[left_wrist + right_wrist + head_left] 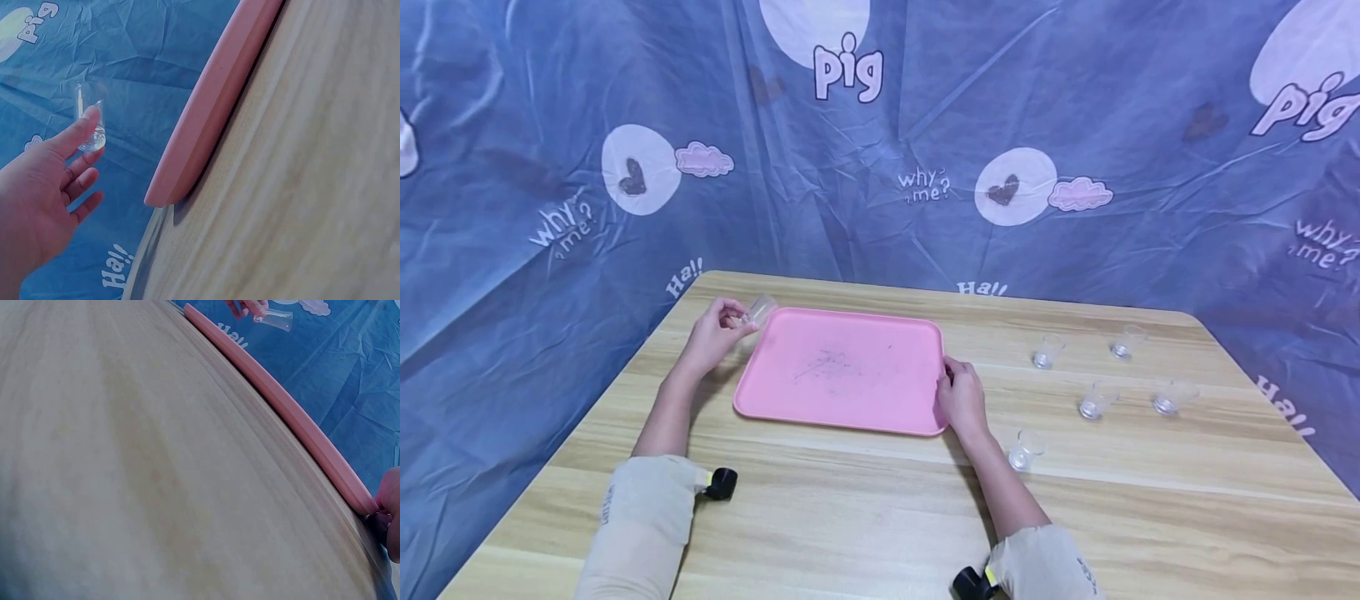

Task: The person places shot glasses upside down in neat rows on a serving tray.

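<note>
A pink tray (842, 371) lies on the wooden table, its surface bare apart from dark scratch-like marks. Above its far left corner, my left hand (713, 333) pinches a small clear glass (761, 310) between thumb and fingers, holding it tilted. The left wrist view shows the thumb (84, 125) across the glass (92, 134), near its thick base. At the tray's right side, my right hand (962, 398) grips the rim. In the right wrist view, part of that hand (390, 515) appears at the tray's corner (359, 503); most of it is cut off.
Several more clear glasses stand on the right of the table, among them a near one (1026, 450), a back one (1048, 352) and a far right one (1174, 397). Behind the table (820, 508) hangs a blue printed cloth (850, 225).
</note>
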The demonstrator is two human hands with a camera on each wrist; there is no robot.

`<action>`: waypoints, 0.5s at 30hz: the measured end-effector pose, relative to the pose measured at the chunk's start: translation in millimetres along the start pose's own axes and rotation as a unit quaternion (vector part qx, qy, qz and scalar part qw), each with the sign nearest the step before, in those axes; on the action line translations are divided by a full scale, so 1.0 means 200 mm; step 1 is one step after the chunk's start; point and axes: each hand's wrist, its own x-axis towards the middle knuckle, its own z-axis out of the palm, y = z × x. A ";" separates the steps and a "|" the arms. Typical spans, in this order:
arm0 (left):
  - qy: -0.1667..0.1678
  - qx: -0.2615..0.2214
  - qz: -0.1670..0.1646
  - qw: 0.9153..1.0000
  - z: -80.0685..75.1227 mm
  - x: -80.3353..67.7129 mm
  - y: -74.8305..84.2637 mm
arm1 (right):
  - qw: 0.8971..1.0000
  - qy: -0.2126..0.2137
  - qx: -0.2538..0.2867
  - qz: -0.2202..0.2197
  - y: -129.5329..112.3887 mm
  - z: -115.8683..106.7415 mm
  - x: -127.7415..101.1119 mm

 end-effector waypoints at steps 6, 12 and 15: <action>0.017 -0.012 0.000 1.000 0.00 -0.01 0.00 | 1.000 -0.001 -0.002 -0.003 -0.01 0.00 0.00; 0.031 -0.003 0.013 0.999 0.01 0.01 0.02 | 1.000 0.000 -0.004 0.000 -0.01 0.00 0.00; 0.038 0.016 0.036 0.999 0.02 0.01 0.03 | 1.000 -0.001 -0.003 0.002 -0.01 0.00 0.00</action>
